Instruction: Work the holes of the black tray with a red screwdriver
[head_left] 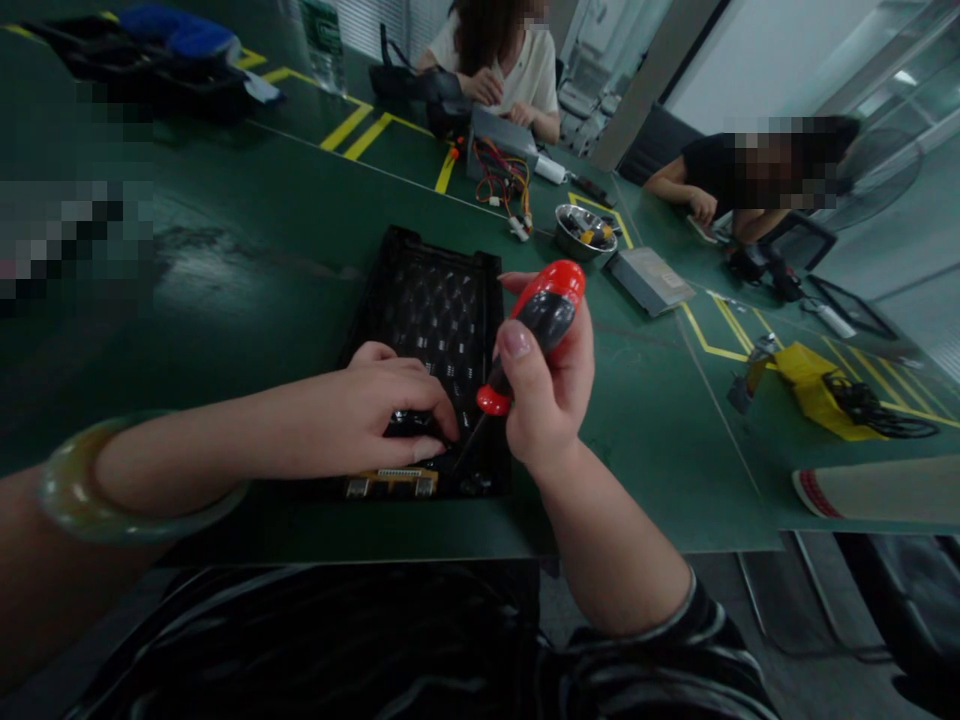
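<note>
The right hand [551, 400] is clenched round the red-and-black screwdriver [536, 325], whose tip is down in the near end of the black vented casing [442, 300] on the desk [645, 420], and a slip could jab the left hand [382, 405], its bunched fingers pressing the casing just beside it.

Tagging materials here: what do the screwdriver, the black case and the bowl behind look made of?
The screwdriver in the right hand: glossy red plastic with a matte black, likely rubbery, grip. The black case: probably moulded plastic, dull, patterned grid. The bowl: bright reflective rim, likely steel.
</note>
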